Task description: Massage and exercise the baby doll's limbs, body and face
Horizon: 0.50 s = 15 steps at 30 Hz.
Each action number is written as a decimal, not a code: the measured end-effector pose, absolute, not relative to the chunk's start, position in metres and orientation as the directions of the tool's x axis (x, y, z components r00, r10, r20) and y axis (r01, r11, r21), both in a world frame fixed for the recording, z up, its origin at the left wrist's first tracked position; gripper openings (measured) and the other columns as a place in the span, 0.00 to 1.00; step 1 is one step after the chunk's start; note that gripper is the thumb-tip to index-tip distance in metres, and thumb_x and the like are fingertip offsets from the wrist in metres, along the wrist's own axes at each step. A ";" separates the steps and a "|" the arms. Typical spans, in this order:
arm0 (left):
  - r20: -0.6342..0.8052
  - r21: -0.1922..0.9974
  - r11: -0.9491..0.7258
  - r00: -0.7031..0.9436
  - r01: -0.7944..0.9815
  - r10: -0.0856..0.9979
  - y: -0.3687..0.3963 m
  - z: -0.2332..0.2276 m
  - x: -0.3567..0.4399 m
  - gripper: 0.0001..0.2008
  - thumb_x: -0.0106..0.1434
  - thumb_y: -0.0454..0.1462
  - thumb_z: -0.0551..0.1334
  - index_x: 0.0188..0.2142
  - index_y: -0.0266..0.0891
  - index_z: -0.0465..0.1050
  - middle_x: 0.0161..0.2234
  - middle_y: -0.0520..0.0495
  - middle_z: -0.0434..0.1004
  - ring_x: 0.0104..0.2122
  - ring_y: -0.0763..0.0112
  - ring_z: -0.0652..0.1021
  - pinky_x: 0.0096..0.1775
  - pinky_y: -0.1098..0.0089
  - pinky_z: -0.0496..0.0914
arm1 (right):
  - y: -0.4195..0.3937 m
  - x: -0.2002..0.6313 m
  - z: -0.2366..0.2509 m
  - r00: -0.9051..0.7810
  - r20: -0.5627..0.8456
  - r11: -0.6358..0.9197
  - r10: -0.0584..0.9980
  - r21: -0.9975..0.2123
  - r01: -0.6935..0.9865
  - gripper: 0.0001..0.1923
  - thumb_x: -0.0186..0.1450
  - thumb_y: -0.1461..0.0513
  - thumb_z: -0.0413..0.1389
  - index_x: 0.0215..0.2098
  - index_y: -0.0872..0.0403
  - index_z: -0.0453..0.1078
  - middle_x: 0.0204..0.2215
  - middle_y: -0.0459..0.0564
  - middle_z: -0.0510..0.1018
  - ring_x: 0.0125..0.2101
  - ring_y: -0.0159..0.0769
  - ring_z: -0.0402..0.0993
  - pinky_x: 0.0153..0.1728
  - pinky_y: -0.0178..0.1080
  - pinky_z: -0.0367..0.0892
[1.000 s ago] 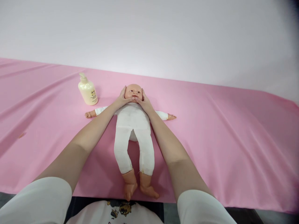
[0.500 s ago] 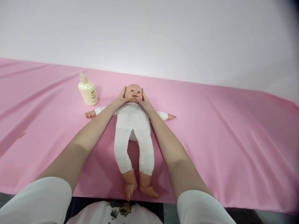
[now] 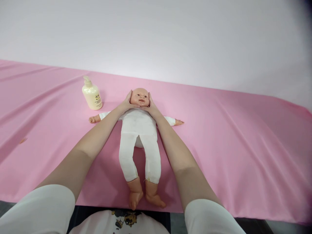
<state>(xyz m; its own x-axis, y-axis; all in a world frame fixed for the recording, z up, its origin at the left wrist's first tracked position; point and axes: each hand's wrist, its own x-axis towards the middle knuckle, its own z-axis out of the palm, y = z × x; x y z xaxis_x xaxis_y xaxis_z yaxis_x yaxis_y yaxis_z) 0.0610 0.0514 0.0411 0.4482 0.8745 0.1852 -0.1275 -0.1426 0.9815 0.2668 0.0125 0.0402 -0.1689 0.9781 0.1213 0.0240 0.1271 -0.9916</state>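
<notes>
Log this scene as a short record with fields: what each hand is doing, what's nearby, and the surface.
left hand: cupped against one side of the doll's head
right hand: cupped against the other side
doll: on its back, arms spread, feet toward the person, white suit
pump bottle: upright, beside the doll's head on the left-hand side, apart from it
surface: pink cloth, creased

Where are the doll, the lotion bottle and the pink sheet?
doll point(image 3: 138, 125): head view, on its white-clothed chest.
lotion bottle point(image 3: 92, 97): head view, on its cream body.
pink sheet point(image 3: 231, 136): head view, on a bare stretch right of the doll.
</notes>
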 end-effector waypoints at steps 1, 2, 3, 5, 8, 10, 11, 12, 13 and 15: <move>0.188 0.981 -0.145 0.453 -0.128 0.871 0.051 0.041 0.061 0.70 0.45 0.39 0.78 0.77 0.48 0.33 0.78 0.43 0.30 0.76 0.46 0.46 0.73 0.51 0.54 | 0.011 0.267 0.041 -0.169 0.117 0.123 0.979 -0.992 0.023 0.78 0.49 0.53 0.74 0.77 0.47 0.21 0.77 0.51 0.39 0.75 0.48 0.53 0.73 0.52 0.59; 0.187 0.981 -0.142 0.457 -0.130 0.870 0.051 0.040 0.061 0.70 0.45 0.38 0.77 0.77 0.49 0.33 0.78 0.44 0.29 0.76 0.47 0.47 0.72 0.51 0.55 | 0.010 0.266 0.042 -0.168 0.113 0.118 0.979 -0.993 0.021 0.76 0.50 0.54 0.72 0.77 0.47 0.21 0.77 0.50 0.40 0.74 0.48 0.53 0.73 0.52 0.60; 0.183 0.982 -0.135 0.458 -0.135 0.870 0.052 0.040 0.061 0.69 0.45 0.37 0.76 0.77 0.49 0.33 0.78 0.44 0.30 0.76 0.48 0.48 0.72 0.52 0.56 | 0.008 0.266 0.043 -0.165 0.107 0.111 0.980 -0.994 0.019 0.73 0.52 0.56 0.70 0.77 0.47 0.22 0.77 0.48 0.41 0.74 0.48 0.54 0.73 0.51 0.60; 0.173 0.982 -0.114 0.453 -0.154 0.875 0.053 0.038 0.061 0.67 0.46 0.34 0.73 0.77 0.47 0.34 0.78 0.45 0.31 0.76 0.48 0.49 0.72 0.53 0.58 | 0.005 0.265 0.044 -0.153 0.087 0.090 0.984 -0.996 0.012 0.67 0.54 0.60 0.64 0.78 0.46 0.24 0.77 0.44 0.43 0.74 0.47 0.55 0.72 0.51 0.62; 0.149 0.979 -0.071 0.434 -0.191 0.888 0.055 0.036 0.062 0.62 0.47 0.31 0.65 0.77 0.43 0.35 0.78 0.47 0.31 0.75 0.48 0.52 0.71 0.54 0.60 | 0.003 0.264 0.043 -0.127 0.048 0.046 0.991 -0.999 -0.016 0.63 0.53 0.64 0.56 0.78 0.44 0.26 0.76 0.38 0.44 0.71 0.44 0.61 0.71 0.53 0.62; 0.132 0.979 -0.052 0.417 -0.197 0.899 0.056 0.034 0.064 0.60 0.46 0.30 0.61 0.77 0.45 0.36 0.78 0.51 0.33 0.74 0.48 0.55 0.71 0.52 0.60 | 0.004 0.262 0.041 -0.105 0.045 0.041 0.993 -0.998 -0.042 0.62 0.51 0.66 0.54 0.78 0.46 0.27 0.76 0.36 0.44 0.70 0.43 0.63 0.73 0.53 0.59; 0.126 0.980 -0.049 0.408 -0.195 0.904 0.056 0.034 0.065 0.60 0.46 0.30 0.60 0.77 0.47 0.37 0.78 0.54 0.34 0.74 0.49 0.56 0.71 0.51 0.59 | 0.005 0.261 0.040 -0.092 0.052 0.047 0.994 -0.997 -0.057 0.62 0.50 0.66 0.53 0.78 0.47 0.28 0.76 0.36 0.44 0.70 0.43 0.63 0.74 0.53 0.56; 0.125 0.980 -0.050 0.399 -0.194 0.909 0.056 0.033 0.066 0.60 0.46 0.30 0.59 0.77 0.49 0.37 0.78 0.56 0.36 0.74 0.50 0.56 0.72 0.51 0.59 | 0.006 0.260 0.039 -0.080 0.062 0.057 0.995 -0.996 -0.072 0.62 0.50 0.67 0.53 0.78 0.48 0.29 0.76 0.36 0.44 0.70 0.42 0.63 0.75 0.53 0.54; 0.128 0.980 -0.054 0.391 -0.194 0.912 0.056 0.033 0.067 0.60 0.45 0.30 0.58 0.77 0.50 0.37 0.77 0.58 0.38 0.74 0.50 0.57 0.72 0.50 0.59 | 0.007 0.260 0.038 -0.067 0.074 0.068 0.995 -0.994 -0.084 0.62 0.50 0.67 0.53 0.78 0.50 0.31 0.76 0.36 0.45 0.71 0.42 0.62 0.76 0.53 0.52; 0.149 0.980 -0.084 0.390 -0.179 0.909 0.056 0.034 0.069 0.60 0.45 0.31 0.57 0.77 0.49 0.37 0.77 0.58 0.43 0.74 0.52 0.57 0.72 0.49 0.59 | 0.011 0.258 0.037 -0.038 0.091 0.087 0.995 -0.991 -0.098 0.60 0.52 0.65 0.54 0.78 0.50 0.33 0.75 0.37 0.48 0.72 0.42 0.60 0.77 0.53 0.50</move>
<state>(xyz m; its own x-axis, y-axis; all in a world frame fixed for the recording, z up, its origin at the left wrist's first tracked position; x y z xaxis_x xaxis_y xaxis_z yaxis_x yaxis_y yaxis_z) 0.0690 0.0562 0.0345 0.3901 0.9086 0.1490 -0.1794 -0.0837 0.9802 0.2585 0.0114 0.0365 -0.0383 0.9951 0.0907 -0.0985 0.0866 -0.9914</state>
